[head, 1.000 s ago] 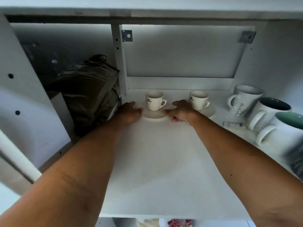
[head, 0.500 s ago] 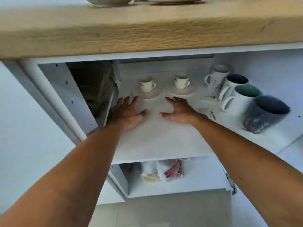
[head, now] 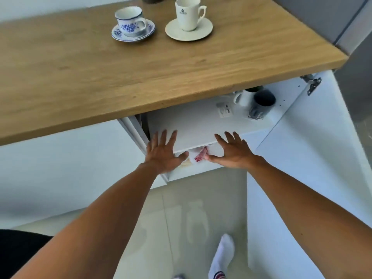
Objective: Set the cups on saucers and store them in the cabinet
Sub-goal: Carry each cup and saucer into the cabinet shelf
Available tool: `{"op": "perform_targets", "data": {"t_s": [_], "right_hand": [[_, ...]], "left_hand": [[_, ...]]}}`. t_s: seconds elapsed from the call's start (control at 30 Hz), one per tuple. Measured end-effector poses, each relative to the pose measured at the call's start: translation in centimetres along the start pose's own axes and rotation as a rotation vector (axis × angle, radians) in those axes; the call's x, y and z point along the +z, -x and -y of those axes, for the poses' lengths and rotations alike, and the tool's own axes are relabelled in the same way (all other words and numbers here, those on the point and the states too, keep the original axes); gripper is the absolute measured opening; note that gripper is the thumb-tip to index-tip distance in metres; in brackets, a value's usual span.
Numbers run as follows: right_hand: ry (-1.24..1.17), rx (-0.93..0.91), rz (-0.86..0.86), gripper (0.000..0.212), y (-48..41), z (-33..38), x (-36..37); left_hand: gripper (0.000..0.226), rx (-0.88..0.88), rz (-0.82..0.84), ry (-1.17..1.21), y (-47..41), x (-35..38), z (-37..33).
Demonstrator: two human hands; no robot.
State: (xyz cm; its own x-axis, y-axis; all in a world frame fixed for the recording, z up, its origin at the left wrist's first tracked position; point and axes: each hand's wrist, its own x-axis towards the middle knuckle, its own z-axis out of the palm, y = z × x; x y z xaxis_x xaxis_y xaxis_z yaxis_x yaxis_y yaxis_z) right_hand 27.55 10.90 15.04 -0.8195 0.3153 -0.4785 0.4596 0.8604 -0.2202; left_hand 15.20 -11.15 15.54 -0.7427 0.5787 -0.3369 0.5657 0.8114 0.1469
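Observation:
On the wooden countertop (head: 141,73) a blue-patterned cup (head: 130,21) stands on its matching saucer (head: 133,33). To its right a tall cream cup (head: 188,13) sits on a cream saucer (head: 188,30). Below the countertop is the open white cabinet, and its shelf (head: 193,125) shows bare at the front. My left hand (head: 162,153) and my right hand (head: 231,151) hover open at the shelf's front edge, fingers spread, holding nothing. The two small cups stored at the back of the shelf are hidden by the countertop.
Mugs (head: 259,101) stand at the shelf's right end beside a paper label (head: 224,109). A red-and-white packet (head: 199,157) lies on the lower shelf. The open cabinet door (head: 314,158) hangs at the right. My socked foot (head: 223,256) is on the tiled floor.
Both hands have drawn back from the saucer at the shelf's rear to its front edge. The view has risen, so the countertop with two more cups on saucers now shows.

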Motion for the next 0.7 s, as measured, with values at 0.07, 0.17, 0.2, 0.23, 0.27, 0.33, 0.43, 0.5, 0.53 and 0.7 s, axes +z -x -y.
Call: {"op": "perform_targets", "data": {"t_s": [0.07,0.17,0.2,0.23,0.27,0.33,0.43,0.5,0.53,0.7], "right_hand": [[0.000,0.022,0.025,0.105,4.5,0.1,-0.7],[0.057,0.032,0.040,0.106,9.8,0.1,-2.0],[0.059,0.036,0.041,0.106,11.4,0.0,-2.5],[0.052,0.039,0.042,0.106,12.8,-0.2,-3.1],[0.043,0.041,0.045,0.106,13.9,-0.3,-3.6],[0.048,0.036,0.045,0.107,16.1,-0.4,-4.9],[0.045,0.024,0.019,0.107,18.1,-0.3,-7.4],[0.032,0.003,-0.024,0.107,19.0,-0.1,-9.5],[0.029,-0.008,-0.047,0.106,19.2,0.1,-10.6],[0.012,-0.031,-0.087,0.105,18.2,0.9,-15.7]], "left_hand": [[0.089,0.027,0.007,0.006,3.9,-1.6,-0.9],[0.089,0.048,0.014,0.022,8.3,-3.3,-1.6],[0.088,0.048,0.009,0.034,9.6,-3.9,-1.9],[0.088,0.045,0.001,0.046,10.8,-4.6,-2.2],[0.087,0.045,-0.004,0.049,11.7,-5.2,-2.3],[0.089,0.045,-0.020,0.042,13.5,-6.8,-2.9],[0.088,0.046,-0.063,0.071,15.2,-9.8,-3.9],[0.085,0.051,-0.104,0.093,15.8,-12.0,-4.6],[0.084,0.052,-0.131,0.102,16.0,-13.1,-4.8],[0.084,0.043,-0.213,0.120,14.3,-18.0,-4.2]]}}
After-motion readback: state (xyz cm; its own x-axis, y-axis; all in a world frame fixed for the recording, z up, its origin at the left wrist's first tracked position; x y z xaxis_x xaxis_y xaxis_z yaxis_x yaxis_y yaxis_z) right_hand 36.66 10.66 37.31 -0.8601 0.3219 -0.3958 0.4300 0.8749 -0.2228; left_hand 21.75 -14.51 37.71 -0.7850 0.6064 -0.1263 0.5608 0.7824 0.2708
